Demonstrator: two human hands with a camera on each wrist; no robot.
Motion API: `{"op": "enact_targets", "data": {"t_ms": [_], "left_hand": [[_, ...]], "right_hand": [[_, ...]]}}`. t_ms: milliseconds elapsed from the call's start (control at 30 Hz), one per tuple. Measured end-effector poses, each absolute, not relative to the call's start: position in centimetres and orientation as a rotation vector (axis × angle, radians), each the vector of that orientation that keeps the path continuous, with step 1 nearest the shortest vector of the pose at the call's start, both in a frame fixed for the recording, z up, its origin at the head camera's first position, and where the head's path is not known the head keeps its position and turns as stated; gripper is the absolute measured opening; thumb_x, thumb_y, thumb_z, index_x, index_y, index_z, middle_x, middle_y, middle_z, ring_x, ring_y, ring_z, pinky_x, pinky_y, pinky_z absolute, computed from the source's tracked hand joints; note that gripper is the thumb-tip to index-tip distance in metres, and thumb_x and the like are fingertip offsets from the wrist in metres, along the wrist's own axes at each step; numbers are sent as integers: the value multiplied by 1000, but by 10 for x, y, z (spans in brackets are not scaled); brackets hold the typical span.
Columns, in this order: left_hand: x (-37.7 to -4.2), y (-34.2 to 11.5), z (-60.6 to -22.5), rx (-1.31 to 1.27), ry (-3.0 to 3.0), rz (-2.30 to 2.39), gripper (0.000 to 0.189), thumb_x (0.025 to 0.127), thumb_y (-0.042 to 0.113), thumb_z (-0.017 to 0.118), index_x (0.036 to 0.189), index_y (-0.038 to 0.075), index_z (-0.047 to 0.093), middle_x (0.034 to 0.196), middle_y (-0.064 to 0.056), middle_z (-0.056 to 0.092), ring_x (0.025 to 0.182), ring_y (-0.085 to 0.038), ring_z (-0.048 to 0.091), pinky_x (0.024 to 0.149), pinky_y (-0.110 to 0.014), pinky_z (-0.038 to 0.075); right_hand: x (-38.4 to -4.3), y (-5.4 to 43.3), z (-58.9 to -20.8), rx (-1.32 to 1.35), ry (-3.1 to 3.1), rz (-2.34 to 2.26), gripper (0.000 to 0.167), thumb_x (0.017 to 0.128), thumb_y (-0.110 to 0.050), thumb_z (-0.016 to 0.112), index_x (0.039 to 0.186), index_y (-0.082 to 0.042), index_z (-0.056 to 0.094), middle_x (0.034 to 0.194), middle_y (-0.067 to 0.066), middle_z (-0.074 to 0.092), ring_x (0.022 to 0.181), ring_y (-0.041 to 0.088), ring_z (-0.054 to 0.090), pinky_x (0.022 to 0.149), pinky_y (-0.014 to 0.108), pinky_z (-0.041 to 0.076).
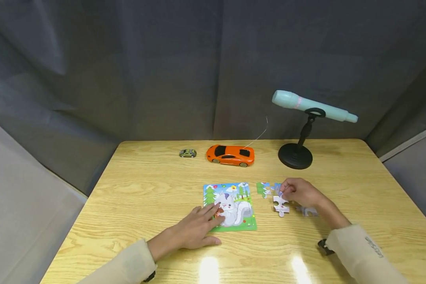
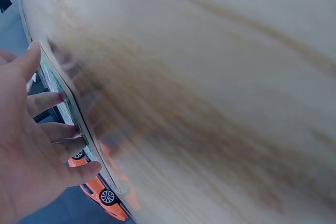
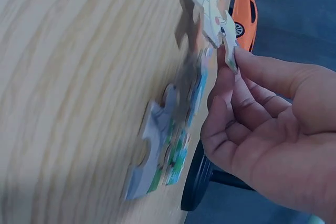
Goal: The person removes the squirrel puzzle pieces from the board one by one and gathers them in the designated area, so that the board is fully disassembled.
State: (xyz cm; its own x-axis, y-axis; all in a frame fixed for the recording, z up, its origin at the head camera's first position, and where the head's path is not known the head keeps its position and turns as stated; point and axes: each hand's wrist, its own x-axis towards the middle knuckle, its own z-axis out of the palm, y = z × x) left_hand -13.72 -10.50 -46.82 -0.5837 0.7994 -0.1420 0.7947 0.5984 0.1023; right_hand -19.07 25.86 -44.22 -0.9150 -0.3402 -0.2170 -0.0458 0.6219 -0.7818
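My left hand (image 1: pixel 195 229) lies with fingers extended over the left side of a square puzzle picture (image 1: pixel 246 225) of a white squirrel among green trees. In the left wrist view, the fingertips of the left hand (image 2: pixel 31 140) meet the board's edge. Off to the right, my right hand (image 1: pixel 301 192) pinches a whitish puzzle piece (image 1: pixel 281 206) between thumb and fingers. The right wrist view shows that puzzle piece (image 3: pixel 210 17) tilted, with a shadow on the wood beside it. Loose pieces (image 1: pixel 263 189) lie around the hand, and a grey piece (image 1: pixel 309 212) sits partly under the wrist.
Behind the puzzle stand an orange toy car (image 1: pixel 230 155) with a thin antenna wire and a small green toy car (image 1: pixel 187 153). At the back right, a light blue toy microphone (image 1: pixel 316 106) rests on a black stand (image 1: pixel 295 156). Dark curtains border the wooden table (image 1: pixel 142 189).
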Motion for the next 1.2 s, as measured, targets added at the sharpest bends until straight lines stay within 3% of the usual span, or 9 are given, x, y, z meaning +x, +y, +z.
{"op": "enact_targets", "data": {"t_ms": [267, 833, 1200], "left_hand": [[-137, -105, -466, 1318, 2646, 55, 65, 95, 58, 40, 147, 18, 37, 156, -19, 22, 144, -33, 25, 108, -53, 34], [-139, -105, -459, 1278, 2632, 48, 62, 93, 58, 42, 145, 24, 40, 156, -14, 26, 144, -29, 27, 109, -52, 34], [-142, -107, -458, 1348, 2654, -10, 60, 94, 58, 41, 145, 26, 41, 153, -13, 33, 141, -31, 32, 108, -51, 36]], "right_hand": [[-188, 263, -448, -190, 2575, -1033, 11, 88, -3, 61, 98, 2, 59, 81, 7, 59, 72, 16, 51, 59, 26, 44], [-192, 256, -452, -216, 2695, -875, 7, 85, -2, 63, 92, 0, 63, 75, 4, 57, 67, 15, 50, 59, 26, 42], [-199, 223, -443, -264, 2662, -962, 6, 87, -1, 61, 91, 0, 64, 73, 4, 56, 64, 15, 48, 57, 26, 42]]}}
